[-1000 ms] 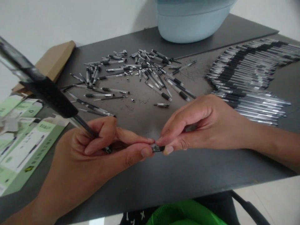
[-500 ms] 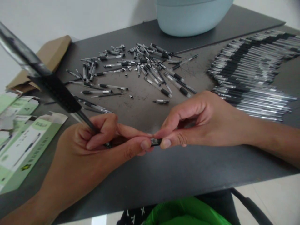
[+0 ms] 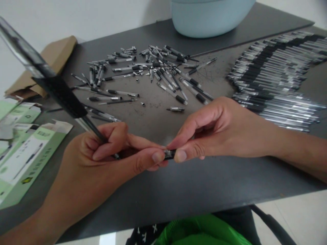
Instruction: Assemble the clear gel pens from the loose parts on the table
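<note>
My left hand [image 3: 102,170] is closed around a pen [image 3: 60,93] with a clear barrel and black rubber grip. The pen slants up to the left, its lower end tucked under curled fingers. Between that hand's thumb and forefinger is one end of a small black-and-clear pen part [image 3: 169,154]. My right hand [image 3: 217,131] pinches the other end with thumb and forefinger. Most of this part is covered by fingertips, so its exact kind cannot be told. Beyond the hands lie scattered loose pen pieces [image 3: 165,80] and a short cap-like piece [image 3: 175,109].
Rows of pens [image 3: 276,73] lie side by side at the right of the dark table [image 3: 204,183]. At the back stands a pale blue tub [image 3: 209,20]. Green-and-white pen boxes [image 3: 30,160] and a brown cardboard piece [image 3: 48,64] are at the left.
Both hands keep nearly the same pose around the small pen part. The whole view has shifted very slightly; nothing was picked up or let go.
</note>
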Demonstrator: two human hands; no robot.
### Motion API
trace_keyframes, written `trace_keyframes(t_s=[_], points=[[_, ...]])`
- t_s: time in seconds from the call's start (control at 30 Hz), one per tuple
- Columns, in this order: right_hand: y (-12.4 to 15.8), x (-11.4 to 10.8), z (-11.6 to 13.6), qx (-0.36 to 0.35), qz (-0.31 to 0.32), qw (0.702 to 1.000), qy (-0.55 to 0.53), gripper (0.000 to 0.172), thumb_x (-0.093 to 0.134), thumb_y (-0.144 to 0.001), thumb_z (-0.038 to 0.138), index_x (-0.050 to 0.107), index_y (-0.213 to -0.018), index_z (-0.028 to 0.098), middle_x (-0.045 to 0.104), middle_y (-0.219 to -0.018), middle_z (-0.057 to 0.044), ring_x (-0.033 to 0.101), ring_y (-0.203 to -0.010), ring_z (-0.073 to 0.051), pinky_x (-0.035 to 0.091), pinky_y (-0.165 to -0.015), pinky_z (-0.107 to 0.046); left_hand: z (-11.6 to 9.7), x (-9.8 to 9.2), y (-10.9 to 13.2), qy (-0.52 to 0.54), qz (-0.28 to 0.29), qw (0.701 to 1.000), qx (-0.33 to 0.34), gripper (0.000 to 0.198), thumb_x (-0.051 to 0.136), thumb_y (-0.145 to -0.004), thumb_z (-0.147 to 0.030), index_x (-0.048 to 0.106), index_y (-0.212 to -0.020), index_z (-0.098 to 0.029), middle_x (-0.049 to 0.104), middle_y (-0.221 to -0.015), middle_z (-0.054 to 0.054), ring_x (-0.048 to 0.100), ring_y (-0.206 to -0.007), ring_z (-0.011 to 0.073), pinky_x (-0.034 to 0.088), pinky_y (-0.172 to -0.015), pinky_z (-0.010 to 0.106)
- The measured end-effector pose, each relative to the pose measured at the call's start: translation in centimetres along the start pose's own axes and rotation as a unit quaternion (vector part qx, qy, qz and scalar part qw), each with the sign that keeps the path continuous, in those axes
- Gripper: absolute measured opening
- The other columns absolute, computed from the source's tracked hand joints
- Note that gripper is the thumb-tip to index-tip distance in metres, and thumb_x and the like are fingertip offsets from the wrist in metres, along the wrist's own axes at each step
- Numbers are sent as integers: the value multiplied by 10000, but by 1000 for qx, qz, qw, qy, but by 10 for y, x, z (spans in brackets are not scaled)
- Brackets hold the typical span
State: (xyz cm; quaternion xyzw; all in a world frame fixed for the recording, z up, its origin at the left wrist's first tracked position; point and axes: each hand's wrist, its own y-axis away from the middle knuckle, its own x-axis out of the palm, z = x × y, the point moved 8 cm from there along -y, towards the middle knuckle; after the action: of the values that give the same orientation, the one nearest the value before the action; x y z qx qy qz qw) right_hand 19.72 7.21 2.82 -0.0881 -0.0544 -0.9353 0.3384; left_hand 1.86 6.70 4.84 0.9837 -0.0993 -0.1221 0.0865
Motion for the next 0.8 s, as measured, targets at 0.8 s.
trace_keyframes(t_s=[0.8], points=[[0,0,-3,47,-26,999,9,186,819,-908,225,860,-1085,265,854,-991,-15,781,-831,-131,614,-618,-133,24,17,-7,222,94,963,-117,695,922,-794,-152,246,-642,-205,786,-666,-46,783,-658,125,618,-609,131]])
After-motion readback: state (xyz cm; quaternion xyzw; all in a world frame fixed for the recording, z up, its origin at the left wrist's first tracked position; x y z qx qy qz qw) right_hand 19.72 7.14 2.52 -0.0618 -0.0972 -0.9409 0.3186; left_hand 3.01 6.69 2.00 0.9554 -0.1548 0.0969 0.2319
